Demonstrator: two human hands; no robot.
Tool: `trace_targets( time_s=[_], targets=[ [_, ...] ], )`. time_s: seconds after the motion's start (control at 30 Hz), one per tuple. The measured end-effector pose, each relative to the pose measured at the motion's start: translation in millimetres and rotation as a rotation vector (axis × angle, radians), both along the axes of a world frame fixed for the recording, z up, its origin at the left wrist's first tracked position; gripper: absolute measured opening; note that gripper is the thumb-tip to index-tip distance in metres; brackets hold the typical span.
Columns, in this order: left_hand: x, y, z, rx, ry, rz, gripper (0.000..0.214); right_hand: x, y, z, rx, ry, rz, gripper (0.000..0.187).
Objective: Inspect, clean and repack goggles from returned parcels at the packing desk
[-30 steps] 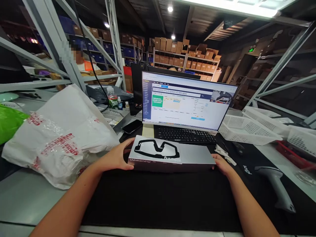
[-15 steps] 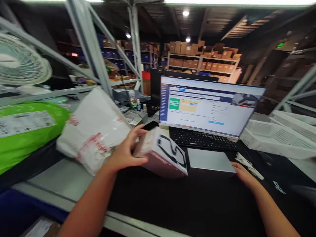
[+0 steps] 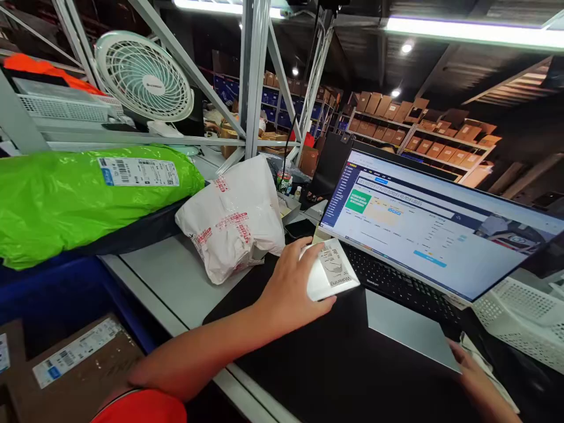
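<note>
Mat, white box in left hand, grey box against right hand

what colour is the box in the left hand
The box shows a white face with dark print, best in the head view.

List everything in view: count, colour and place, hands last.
Printed box: one, mostly white, centre
Monitor: one, mostly white screen, right
Keyboard: one, black, below monitor
Plain box: one, grey, lower right
Mat: one, black, lower centre
Phone: one, black, left of monitor
Plastic bag: one, white and red, left of phone
Wrapped parcel: one, green, left
Fan: one, pale, upper left
Bin: one, blue, lower left
Cartons: many, brown, background shelves and lower left
Baskets: at least two, white, right and upper left
Crumpled item: one, pale, lower right
Sleeve: one, red, bottom left
Left hand: one, bare, gripping printed box
Right hand: one, bare, at plain box's edge
</note>
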State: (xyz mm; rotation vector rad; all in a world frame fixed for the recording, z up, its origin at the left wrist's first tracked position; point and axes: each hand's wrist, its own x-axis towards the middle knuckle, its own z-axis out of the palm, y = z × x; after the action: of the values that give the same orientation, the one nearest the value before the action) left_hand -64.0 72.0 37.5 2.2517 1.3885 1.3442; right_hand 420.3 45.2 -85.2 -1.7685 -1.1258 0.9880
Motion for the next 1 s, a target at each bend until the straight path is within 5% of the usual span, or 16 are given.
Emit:
trace_targets(
  time_s=[0.1, 0.2, 0.33, 0.5, 0.73, 0.83, 1.0],
  targets=[
    [2.6, 2.0, 1.0, -0.056, 0.079, 0.081, 0.078, 0.6, 1.9, 3.8, 0.237, 0.090, -0.011, 0.080],
    [1.4, 11.6, 0.0, -0.076, 0.155, 0.031, 0.094, -11.4, -0.6, 13.4, 0.447, 0.118, 0.123, 0.102],
    [-0.2, 18.5, -8.8, 0.021, 0.162, 0.010, 0.098, -28.8, -6.7, 23.3, 0.244, -0.140, 0.306, 0.114],
    [-5.4, 15.3, -16.0, 0.182, 0.037, 0.023, 0.072, -29.8, -11.7, 29.2, 0.203, -0.247, 0.300, 0.122],
    [-9.1, 25.4, -16.5, 0.154, -0.167, 0.181, 0.037, -41.4, -24.6, 54.5, 0.260, -0.224, 0.127, 0.121],
    [-6.9, 25.6, -19.6, 0.253, -0.131, 0.235, 0.038, -56.5, -43.0, 66.9, 0.341, -0.315, 0.109, 0.117],
    [-4.4, 27.7, -28.2, 0.091, -0.117, 0.026, 0.075, -97.5, -87.6, 69.6, 0.487, -0.580, 0.080, 0.100]
  ],
)
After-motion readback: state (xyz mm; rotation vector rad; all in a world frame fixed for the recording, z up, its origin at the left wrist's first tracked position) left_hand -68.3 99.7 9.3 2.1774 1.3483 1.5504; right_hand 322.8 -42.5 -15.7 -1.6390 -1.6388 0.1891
